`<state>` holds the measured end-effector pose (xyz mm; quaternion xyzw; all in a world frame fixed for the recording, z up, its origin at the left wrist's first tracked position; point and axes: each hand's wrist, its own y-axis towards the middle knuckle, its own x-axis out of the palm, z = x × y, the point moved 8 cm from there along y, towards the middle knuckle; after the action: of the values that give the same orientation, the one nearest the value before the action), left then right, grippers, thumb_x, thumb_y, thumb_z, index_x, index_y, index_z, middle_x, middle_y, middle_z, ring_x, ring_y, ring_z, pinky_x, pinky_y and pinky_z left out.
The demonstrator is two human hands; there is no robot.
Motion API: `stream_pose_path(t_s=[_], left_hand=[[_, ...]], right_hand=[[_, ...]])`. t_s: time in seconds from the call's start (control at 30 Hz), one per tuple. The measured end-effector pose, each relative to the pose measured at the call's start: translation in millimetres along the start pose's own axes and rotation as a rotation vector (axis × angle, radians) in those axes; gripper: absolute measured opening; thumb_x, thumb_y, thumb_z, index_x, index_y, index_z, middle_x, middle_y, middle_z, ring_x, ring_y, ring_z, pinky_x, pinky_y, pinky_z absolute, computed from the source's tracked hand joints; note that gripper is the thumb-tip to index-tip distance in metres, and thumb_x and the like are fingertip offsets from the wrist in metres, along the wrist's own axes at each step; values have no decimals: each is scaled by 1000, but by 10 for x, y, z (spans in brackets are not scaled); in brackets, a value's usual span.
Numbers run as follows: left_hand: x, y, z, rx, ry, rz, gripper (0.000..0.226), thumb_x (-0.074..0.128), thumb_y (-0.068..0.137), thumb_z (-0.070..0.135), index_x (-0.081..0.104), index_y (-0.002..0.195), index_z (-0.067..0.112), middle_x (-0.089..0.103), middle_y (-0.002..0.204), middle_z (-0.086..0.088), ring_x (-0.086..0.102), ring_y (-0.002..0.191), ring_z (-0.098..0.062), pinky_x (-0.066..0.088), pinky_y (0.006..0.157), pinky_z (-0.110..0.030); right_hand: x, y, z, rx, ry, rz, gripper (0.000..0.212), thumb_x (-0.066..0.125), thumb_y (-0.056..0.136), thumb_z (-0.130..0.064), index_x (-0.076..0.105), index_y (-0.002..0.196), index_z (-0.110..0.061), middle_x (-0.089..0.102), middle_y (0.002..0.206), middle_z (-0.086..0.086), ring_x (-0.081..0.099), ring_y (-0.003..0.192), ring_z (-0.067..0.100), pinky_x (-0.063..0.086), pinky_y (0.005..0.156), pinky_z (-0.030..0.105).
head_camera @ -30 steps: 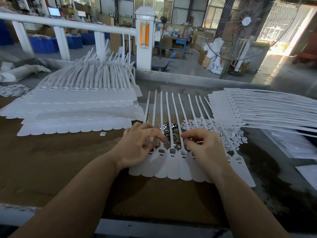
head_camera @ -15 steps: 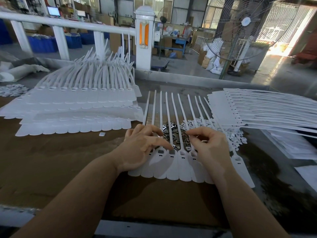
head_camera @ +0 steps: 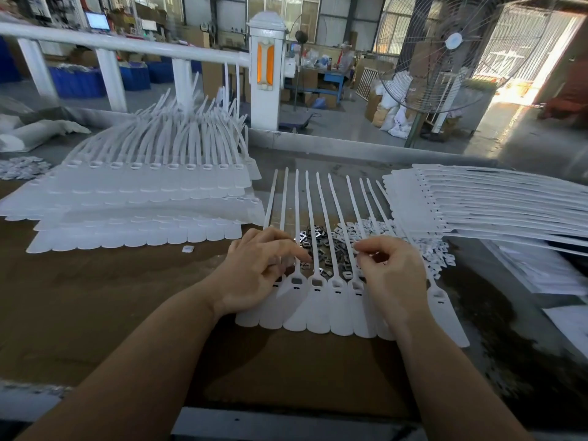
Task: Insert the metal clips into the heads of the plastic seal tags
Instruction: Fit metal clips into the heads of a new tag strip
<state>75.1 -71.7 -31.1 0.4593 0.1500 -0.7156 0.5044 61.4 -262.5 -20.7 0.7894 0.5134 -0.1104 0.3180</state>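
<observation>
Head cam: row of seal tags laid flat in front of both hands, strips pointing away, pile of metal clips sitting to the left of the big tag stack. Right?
One thing is off. In the head view the pile of metal clips lies just beyond the hands, under the strips of the row of seal tags, to the right of the big tag stack. The rest holds: tags flat, strips pointing away.

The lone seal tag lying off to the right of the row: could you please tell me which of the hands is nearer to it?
Right. The right hand hovers just beside the lone seal tag, while the left hand rests at the row's far left end.
</observation>
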Motion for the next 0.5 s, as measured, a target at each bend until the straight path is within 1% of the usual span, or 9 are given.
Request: stream_pose_path(t_s=[0.03, 0.1, 0.17, 0.23, 0.33, 0.5], left_hand=[[-4, 5, -12, -6, -6, 6, 54, 48, 92, 5, 44, 93, 59, 42, 115, 20, 34, 112, -8, 27, 104, -43], [-7, 10, -27, -11, -19, 10, 47, 52, 92, 10, 48, 90, 57, 43, 107, 27, 36, 111, -8, 30, 103, -43], [-5, 10, -28, -12, -35, 8, 42, 54, 92, 12, 52, 89, 54, 41, 102, 31, 38, 109, -9, 32, 101, -42], [-3, 9, -29, -15, -51, 6, 41, 55, 92, 11, 54, 88, 52, 44, 101, 28, 40, 109, -11, 34, 99, -40], [-7, 2, -39, -23, -65, 4, 39, 54, 92, 11, 56, 90, 50, 49, 104, 21, 42, 109, -12, 35, 99, -40], [-7, 3, -40, -21, -75, 3, 34, 54, 93, 14, 58, 91, 47, 53, 105, 15, 45, 106, -14, 38, 97, -41]], right_hand=[[14, -6, -11, -18, -52, -5, 18, 61, 85, -7, 67, 85, -23, 62, 91, -3, 58, 85, 15, 49, 76, 28], [44, -18, -45, -65, -153, -18, 11, 63, 84, -9, 70, 89, -17, 56, 92, -4, 56, 89, 17, 47, 80, 28], [68, -25, -76, -109, -236, -26, 11, 65, 84, -11, 71, 92, -14, 52, 92, -6, 55, 90, 17, 45, 83, 28], [93, -30, -96, -131, -308, -40, 14, 65, 83, -12, 72, 95, -15, 51, 94, -5, 54, 93, 18, 45, 85, 31], [127, -40, -97, -121, -388, -60, 20, 61, 85, -14, 71, 102, -16, 56, 107, 1, 52, 101, 19, 45, 91, 39], [145, -52, -102, -114, -487, -52, 28, 58, 87, -22, 67, 114, -20, 55, 118, 2, 48, 110, 19, 39, 98, 38]])
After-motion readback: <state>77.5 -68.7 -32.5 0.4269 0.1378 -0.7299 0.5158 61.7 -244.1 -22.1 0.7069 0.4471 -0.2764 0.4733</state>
